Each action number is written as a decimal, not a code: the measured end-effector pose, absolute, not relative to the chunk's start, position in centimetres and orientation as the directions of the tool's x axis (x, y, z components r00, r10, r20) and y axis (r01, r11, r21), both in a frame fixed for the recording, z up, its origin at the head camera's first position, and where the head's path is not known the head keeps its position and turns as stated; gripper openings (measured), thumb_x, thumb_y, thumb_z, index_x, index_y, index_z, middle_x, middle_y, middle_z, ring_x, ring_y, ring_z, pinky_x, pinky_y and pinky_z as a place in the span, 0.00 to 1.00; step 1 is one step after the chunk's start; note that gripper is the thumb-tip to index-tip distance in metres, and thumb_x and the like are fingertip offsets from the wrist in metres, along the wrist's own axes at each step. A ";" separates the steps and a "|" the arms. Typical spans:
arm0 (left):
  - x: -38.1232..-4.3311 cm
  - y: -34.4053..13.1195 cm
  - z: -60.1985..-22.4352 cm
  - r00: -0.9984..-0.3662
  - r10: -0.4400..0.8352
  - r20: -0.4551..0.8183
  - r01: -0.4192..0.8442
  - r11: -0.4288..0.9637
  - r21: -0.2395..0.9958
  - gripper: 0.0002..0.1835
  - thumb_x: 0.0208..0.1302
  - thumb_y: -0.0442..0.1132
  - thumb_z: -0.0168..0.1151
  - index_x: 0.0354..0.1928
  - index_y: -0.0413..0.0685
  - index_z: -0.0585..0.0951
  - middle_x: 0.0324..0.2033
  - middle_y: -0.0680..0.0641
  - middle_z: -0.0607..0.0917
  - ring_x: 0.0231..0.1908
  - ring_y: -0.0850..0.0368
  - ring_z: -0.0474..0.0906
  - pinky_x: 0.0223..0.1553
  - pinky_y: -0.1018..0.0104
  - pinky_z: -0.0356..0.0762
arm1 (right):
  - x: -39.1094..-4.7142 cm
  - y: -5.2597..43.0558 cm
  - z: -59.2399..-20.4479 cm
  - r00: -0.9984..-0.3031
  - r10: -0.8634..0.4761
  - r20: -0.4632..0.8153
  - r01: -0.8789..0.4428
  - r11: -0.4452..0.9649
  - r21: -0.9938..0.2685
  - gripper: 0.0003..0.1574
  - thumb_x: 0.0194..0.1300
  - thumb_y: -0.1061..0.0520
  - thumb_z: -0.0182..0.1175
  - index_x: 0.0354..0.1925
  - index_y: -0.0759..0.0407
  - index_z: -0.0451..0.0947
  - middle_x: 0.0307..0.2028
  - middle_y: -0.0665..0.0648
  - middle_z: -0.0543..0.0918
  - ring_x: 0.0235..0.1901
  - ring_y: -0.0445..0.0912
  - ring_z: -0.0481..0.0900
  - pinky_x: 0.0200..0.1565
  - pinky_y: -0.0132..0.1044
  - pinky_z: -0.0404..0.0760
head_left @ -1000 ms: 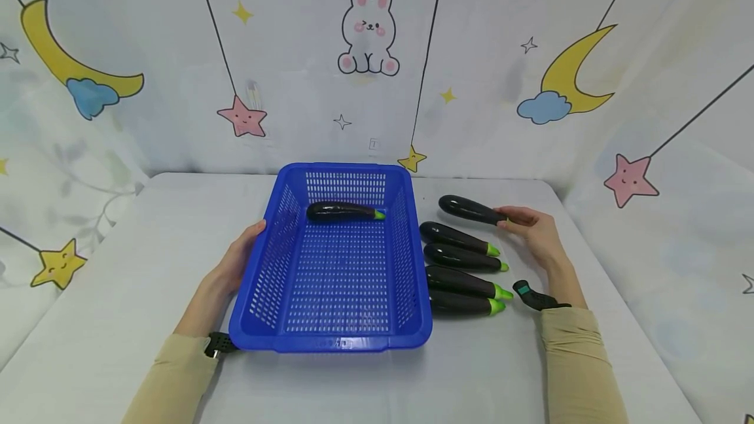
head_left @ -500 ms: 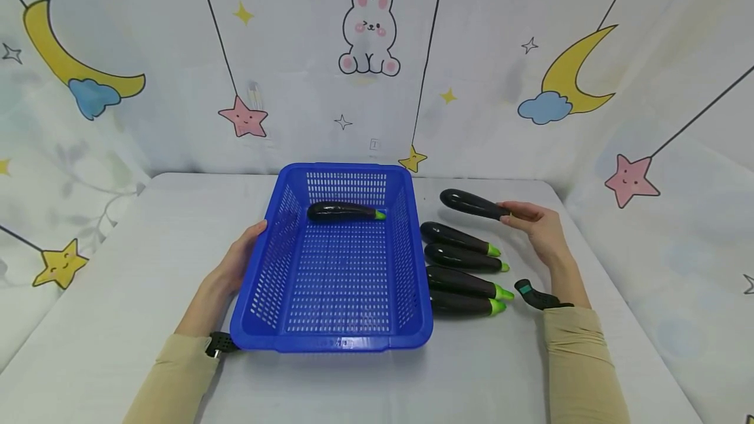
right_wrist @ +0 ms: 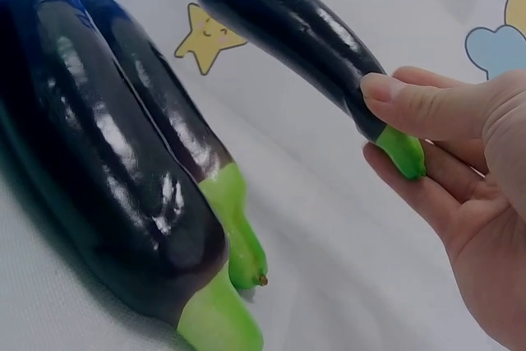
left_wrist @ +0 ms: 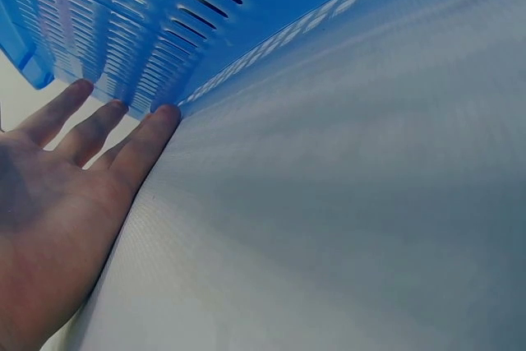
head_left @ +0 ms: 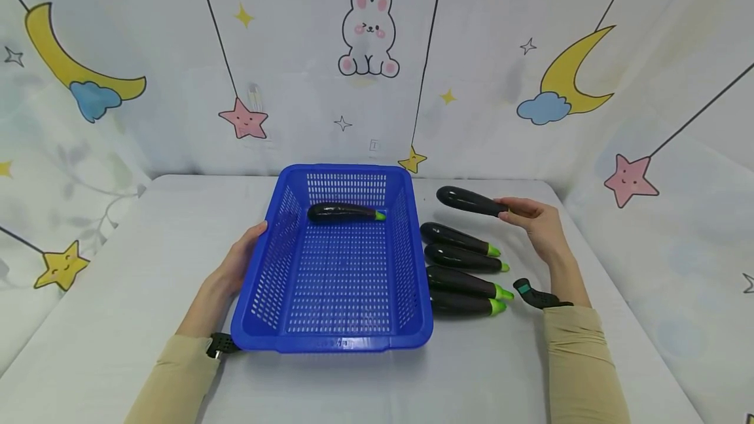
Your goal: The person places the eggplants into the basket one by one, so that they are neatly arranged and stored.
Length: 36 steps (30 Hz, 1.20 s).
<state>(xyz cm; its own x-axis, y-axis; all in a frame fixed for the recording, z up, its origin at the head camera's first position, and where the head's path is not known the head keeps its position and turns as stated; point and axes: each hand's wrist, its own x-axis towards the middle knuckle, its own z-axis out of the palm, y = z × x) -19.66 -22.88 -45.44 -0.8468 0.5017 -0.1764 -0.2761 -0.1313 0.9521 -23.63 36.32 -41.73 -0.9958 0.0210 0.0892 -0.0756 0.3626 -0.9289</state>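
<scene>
My right hand (head_left: 538,224) pinches a dark eggplant (head_left: 468,201) by its green stem end, between thumb and fingers. In the right wrist view the held eggplant (right_wrist: 288,34) tilts with its rounded end away from the hand, above the white surface. My left hand (head_left: 238,257) touches the outer left side of a blue plastic basket (head_left: 330,344). Its fingers (left_wrist: 99,129) look fairly straight against the slotted wall in the left wrist view. Inside the basket, near the back, lies one eggplant (head_left: 344,212) with its green end to the right.
Several more eggplants (head_left: 459,239) lie in a column on the white table (head_left: 483,371), just right of the basket, their green ends pointing right. A white curtain (head_left: 306,51) with cartoon moons and stars hangs behind the table. Each wrist wears a black strap (head_left: 533,296).
The right hand has raised the pinched eggplant slightly up and away from the row. My left hand and the basket have stayed in place.
</scene>
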 end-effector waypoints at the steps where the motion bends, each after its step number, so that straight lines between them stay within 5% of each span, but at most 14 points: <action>1: -19.7 -22.9 -45.5 -0.846 0.503 -0.176 -0.276 -0.130 0.952 0.43 0.74 0.64 0.33 0.79 0.45 0.39 0.57 0.43 0.72 0.49 0.54 0.79 0.45 0.58 0.83 | -23.6 36.3 -41.7 -0.996 0.019 0.091 -0.078 0.367 -0.927 0.32 0.62 0.47 0.71 0.61 0.58 0.79 0.56 0.46 0.84 0.59 0.34 0.74 0.54 0.19 0.73; 36: -19.9 -23.0 -45.5 -0.837 0.523 -0.161 -0.285 -0.165 0.944 0.43 0.74 0.64 0.34 0.78 0.42 0.41 0.55 0.43 0.75 0.48 0.54 0.81 0.44 0.59 0.83 | -23.8 31.8 -39.9 -0.967 -0.121 0.223 -0.252 0.367 -0.895 0.25 0.67 0.53 0.67 0.60 0.59 0.80 0.53 0.48 0.85 0.54 0.39 0.80 0.51 0.25 0.78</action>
